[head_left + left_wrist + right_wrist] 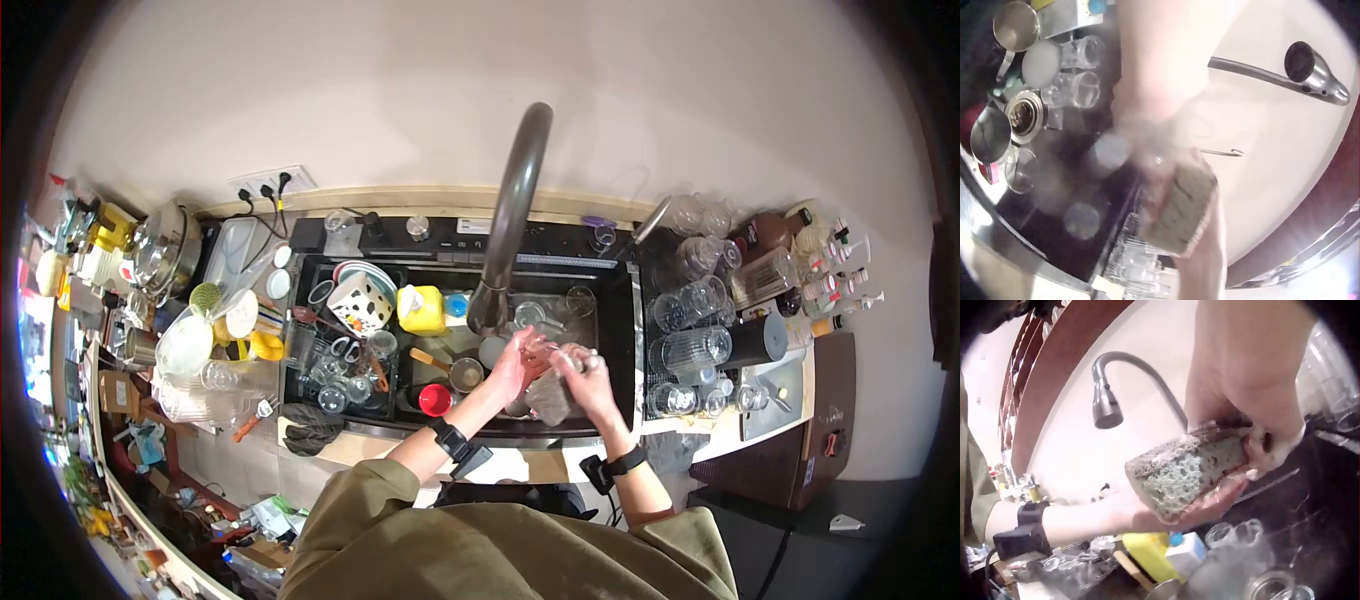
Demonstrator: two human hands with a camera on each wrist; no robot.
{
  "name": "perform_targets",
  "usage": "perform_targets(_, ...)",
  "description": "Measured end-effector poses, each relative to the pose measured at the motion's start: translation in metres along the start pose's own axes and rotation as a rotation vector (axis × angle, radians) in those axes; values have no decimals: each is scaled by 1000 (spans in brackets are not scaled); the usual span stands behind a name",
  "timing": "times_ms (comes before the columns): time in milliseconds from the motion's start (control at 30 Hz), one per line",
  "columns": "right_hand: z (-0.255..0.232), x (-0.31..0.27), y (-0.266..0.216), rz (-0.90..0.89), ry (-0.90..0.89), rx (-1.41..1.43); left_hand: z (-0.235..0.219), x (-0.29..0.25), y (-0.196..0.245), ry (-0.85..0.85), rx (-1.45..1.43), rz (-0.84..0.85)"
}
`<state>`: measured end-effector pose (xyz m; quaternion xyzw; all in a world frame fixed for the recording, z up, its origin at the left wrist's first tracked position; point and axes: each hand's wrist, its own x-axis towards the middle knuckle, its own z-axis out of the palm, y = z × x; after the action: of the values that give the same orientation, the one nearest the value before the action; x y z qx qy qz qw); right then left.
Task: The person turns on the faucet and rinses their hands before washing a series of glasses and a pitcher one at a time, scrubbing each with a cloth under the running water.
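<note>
My right hand (588, 382) grips a grey-green sponge (1188, 478) with a darker, rough layer on one face; suds show on its fingers. Just left of it, over the sink, my left hand (512, 368) holds a small clear glass (1235, 486), mostly hidden by the fingers and the sponge. In the left wrist view the sponge (1184, 203) stands out below the blurred left hand (1157, 103). Both hands meet close together, beneath and to the right of the dark faucet (490, 305).
The black sink (620, 375) holds a red cup (435, 399), a wood-handled pot (466, 375), a yellow bottle (421, 310) and several glasses. Washed-looking glassware (700, 347) crowds the right counter. At left, a basket section contains a spotted container (360, 303) and utensils.
</note>
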<state>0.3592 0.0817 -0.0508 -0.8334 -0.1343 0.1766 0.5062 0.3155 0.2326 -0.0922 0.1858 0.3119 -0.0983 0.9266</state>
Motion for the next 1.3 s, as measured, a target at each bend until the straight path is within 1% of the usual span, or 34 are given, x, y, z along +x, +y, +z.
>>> perform_targets(33,10,-5,-13,-104,38,-71,8,-12,8,92,-69,34)
perform_targets(100,26,-3,-17,-157,-30,-55,2,-15,10,112,72,169)
perform_targets(133,31,-5,-21,-207,-49,-140,-4,-16,10,128,143,234)
perform_targets(233,32,-7,-10,-250,-139,-238,-44,11,8,185,361,483)
perform_targets(267,23,-11,-22,-203,-122,-339,-32,-3,11,318,557,604)
perform_targets(300,21,-13,-7,-78,-7,-352,-22,-17,16,312,732,730)
perform_targets(367,2,-21,-27,159,70,-255,-12,-37,20,286,1083,966)
perform_targets(400,3,-23,-8,202,159,-160,-15,-34,17,292,1207,1107)
perform_targets(433,8,-23,22,242,251,-64,-16,-32,14,296,1156,1038)
perform_targets(467,11,-21,46,338,194,57,-16,-31,10,296,1106,970)
perform_targets(500,16,-30,30,255,153,357,-15,-27,5,295,1056,903)
perform_targets(533,27,-33,29,256,138,562,-18,-13,-4,303,869,928)
perform_targets(567,36,-35,34,254,121,765,7,-33,1,330,626,667)
perform_targets(633,45,-44,13,207,89,705,-2,-11,-1,259,248,500)
perform_targets(667,52,-47,3,84,164,528,-2,-11,2,243,131,417)
perform_targets(700,58,-49,-6,-36,233,349,2,-15,9,223,89,344)
perform_targets(733,53,-56,-34,-43,231,134,10,-21,16,204,46,270)
perform_targets(767,50,-58,-44,-153,173,-3,14,-25,21,185,4,196)
perform_targets(800,51,-53,-45,-369,200,-140,13,-24,20,135,14,190)
perform_targets(833,51,-49,-46,-586,224,-278,15,-27,18,181,51,194)
perform_targets(900,46,-47,-47,-638,123,-307,30,-42,14,273,123,206)
perform_targets(933,46,-46,-48,-668,70,-319,33,-47,16,321,160,183)
perform_targets(1033,61,-43,-28,-485,47,-181,19,-45,7,268,126,214)
perform_targets(1067,59,-45,-37,-196,-41,70,19,-47,7,288,154,246)
perform_targets(1100,58,-46,-47,96,-129,314,18,-50,7,262,119,274)
perform_targets(1167,69,-37,-50,525,-33,1428,14,-61,8,54,-80,295)
perform_targets(1200,68,-39,-56,476,-91,1522,7,-60,10,-52,-79,299)
perform_targets(1300,73,-44,-76,518,-94,1339,3,-63,16,-116,-65,337)
